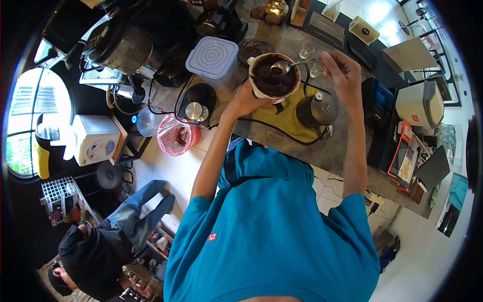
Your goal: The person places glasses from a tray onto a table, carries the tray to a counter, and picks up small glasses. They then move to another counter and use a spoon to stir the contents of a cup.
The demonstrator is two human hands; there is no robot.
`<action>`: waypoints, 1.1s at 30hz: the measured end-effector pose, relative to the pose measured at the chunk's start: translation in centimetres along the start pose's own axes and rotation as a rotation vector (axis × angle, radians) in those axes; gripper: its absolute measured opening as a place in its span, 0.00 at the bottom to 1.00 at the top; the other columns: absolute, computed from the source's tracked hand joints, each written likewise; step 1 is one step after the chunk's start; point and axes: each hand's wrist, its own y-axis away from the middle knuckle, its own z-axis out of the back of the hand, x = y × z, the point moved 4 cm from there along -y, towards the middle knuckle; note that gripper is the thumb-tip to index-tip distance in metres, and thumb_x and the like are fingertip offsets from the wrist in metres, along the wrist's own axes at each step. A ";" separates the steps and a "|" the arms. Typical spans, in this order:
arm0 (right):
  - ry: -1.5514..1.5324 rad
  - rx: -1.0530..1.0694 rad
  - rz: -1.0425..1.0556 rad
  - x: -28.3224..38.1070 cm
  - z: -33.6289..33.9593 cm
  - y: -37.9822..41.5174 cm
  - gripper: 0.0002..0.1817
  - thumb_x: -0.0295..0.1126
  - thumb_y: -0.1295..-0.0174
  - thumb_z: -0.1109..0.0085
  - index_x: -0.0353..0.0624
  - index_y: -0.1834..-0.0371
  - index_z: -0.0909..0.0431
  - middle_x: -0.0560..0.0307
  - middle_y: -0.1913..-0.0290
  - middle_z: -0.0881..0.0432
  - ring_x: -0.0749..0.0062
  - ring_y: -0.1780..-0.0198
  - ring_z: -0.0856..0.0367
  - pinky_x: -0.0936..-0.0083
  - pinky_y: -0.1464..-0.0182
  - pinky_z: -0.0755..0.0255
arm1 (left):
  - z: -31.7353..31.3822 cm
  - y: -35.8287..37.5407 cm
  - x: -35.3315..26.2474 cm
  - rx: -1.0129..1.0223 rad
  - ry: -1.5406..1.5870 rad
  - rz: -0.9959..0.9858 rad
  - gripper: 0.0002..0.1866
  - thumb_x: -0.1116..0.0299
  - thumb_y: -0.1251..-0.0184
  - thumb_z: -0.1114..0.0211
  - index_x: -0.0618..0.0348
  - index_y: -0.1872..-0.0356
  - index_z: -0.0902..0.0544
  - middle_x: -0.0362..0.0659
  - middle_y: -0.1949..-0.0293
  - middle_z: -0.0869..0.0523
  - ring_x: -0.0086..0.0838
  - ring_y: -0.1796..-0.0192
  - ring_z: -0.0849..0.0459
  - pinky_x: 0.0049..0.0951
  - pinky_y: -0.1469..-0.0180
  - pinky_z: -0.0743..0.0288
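My left hand is wrapped round the lower side of a white coffee dripper, which holds dark, wet coffee grounds. My right hand pinches the handle end of a metal spoon. The spoon's bowl lies over the grounds, inside the rim. Just right of the dripper, a dark grey lidded pot stands on an olive-yellow cloth. Small clear glasses are behind the spoon handle. To the left is a plastic container with a pale lid.
A counter runs in front of me, with a coffee machine at its left. Below it sits a pink bin. Dark boxes and a red-edged tray line the right end. Another person is at lower left.
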 end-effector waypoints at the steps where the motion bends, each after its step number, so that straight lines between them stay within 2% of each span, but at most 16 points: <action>1: -0.001 0.007 0.002 0.3 -0.3 0.2 0.17 0.38 0.31 0.41 0.37 0.75 0.21 0.66 0.80 0.27 0.85 0.77 0.34 0.81 0.72 0.42 | 0.0 0.0 0.1 -0.008 0.000 0.001 0.43 0.64 0.53 0.18 0.61 0.34 0.30 0.46 0.40 0.19 0.33 0.38 0.21 0.33 0.34 0.29; 3: 0.235 -0.012 0.046 1.0 -0.8 0.6 0.18 0.39 0.32 0.40 0.35 0.73 0.21 0.64 0.82 0.27 0.84 0.78 0.34 0.78 0.73 0.41 | 0.0 -0.1 0.6 -0.009 -0.030 0.013 0.45 0.63 0.55 0.17 0.61 0.34 0.30 0.47 0.40 0.19 0.34 0.37 0.21 0.34 0.34 0.28; 6: 0.346 -0.006 0.047 -0.5 -1.7 0.6 0.17 0.39 0.32 0.39 0.34 0.72 0.21 0.62 0.83 0.28 0.83 0.78 0.34 0.75 0.74 0.41 | 0.0 -0.1 1.3 -0.020 -0.013 0.003 0.46 0.62 0.56 0.16 0.60 0.34 0.30 0.48 0.40 0.19 0.35 0.37 0.21 0.35 0.34 0.28; 10: 0.282 0.053 -0.038 -3.7 -2.3 0.5 0.18 0.39 0.32 0.40 0.33 0.71 0.20 0.63 0.83 0.28 0.83 0.79 0.35 0.76 0.75 0.42 | 0.0 0.0 1.3 -0.006 -0.050 0.049 0.45 0.62 0.56 0.17 0.60 0.34 0.30 0.48 0.40 0.19 0.36 0.37 0.21 0.36 0.34 0.28; 12: 0.092 0.067 -0.145 -5.0 -2.2 0.4 0.18 0.39 0.32 0.40 0.34 0.73 0.20 0.65 0.82 0.27 0.84 0.78 0.35 0.78 0.74 0.43 | 0.1 0.1 1.1 -0.037 -0.025 0.011 0.45 0.61 0.55 0.17 0.60 0.34 0.30 0.48 0.39 0.20 0.37 0.36 0.22 0.36 0.34 0.29; 18: -0.107 0.028 -0.145 -3.8 -0.6 0.0 0.17 0.39 0.31 0.41 0.38 0.74 0.19 0.68 0.81 0.28 0.86 0.77 0.36 0.82 0.73 0.44 | 0.0 0.1 1.1 -0.018 -0.034 -0.004 0.46 0.62 0.54 0.18 0.60 0.33 0.32 0.49 0.39 0.21 0.37 0.36 0.22 0.36 0.33 0.30; 22: -0.052 0.019 -0.062 -1.6 0.1 -0.1 0.18 0.39 0.30 0.41 0.36 0.73 0.20 0.67 0.82 0.28 0.87 0.77 0.35 0.82 0.73 0.43 | -0.2 0.0 0.8 -0.046 -0.011 -0.044 0.45 0.63 0.54 0.18 0.61 0.33 0.32 0.49 0.39 0.21 0.39 0.36 0.22 0.37 0.33 0.30; 24: 0.156 0.011 0.023 -0.3 0.0 0.3 0.18 0.39 0.31 0.41 0.35 0.71 0.20 0.65 0.82 0.29 0.86 0.77 0.34 0.80 0.73 0.42 | -0.1 0.0 0.8 -0.142 -0.039 -0.136 0.44 0.64 0.54 0.18 0.61 0.34 0.31 0.50 0.39 0.22 0.40 0.35 0.23 0.38 0.33 0.30; 27: 0.259 0.007 0.037 1.0 -0.7 1.2 0.17 0.39 0.31 0.41 0.35 0.70 0.20 0.64 0.82 0.29 0.85 0.77 0.34 0.78 0.73 0.41 | -0.2 0.1 1.1 -0.190 -0.086 -0.161 0.45 0.65 0.54 0.18 0.62 0.34 0.32 0.51 0.40 0.22 0.43 0.36 0.23 0.39 0.33 0.30; 31: 0.305 -0.036 0.069 -1.2 -1.4 1.3 0.17 0.39 0.31 0.41 0.35 0.70 0.20 0.63 0.82 0.29 0.84 0.78 0.35 0.76 0.74 0.41 | -0.3 0.1 1.1 -0.207 -0.128 -0.151 0.44 0.65 0.55 0.19 0.62 0.34 0.31 0.51 0.41 0.22 0.45 0.37 0.23 0.39 0.34 0.30; 33: 0.226 0.008 -0.035 -3.8 -1.8 0.9 0.17 0.40 0.31 0.40 0.35 0.70 0.19 0.64 0.82 0.29 0.84 0.79 0.36 0.77 0.74 0.42 | -0.3 0.0 1.3 -0.231 -0.118 -0.200 0.41 0.67 0.55 0.19 0.63 0.37 0.29 0.52 0.42 0.22 0.46 0.38 0.23 0.40 0.35 0.30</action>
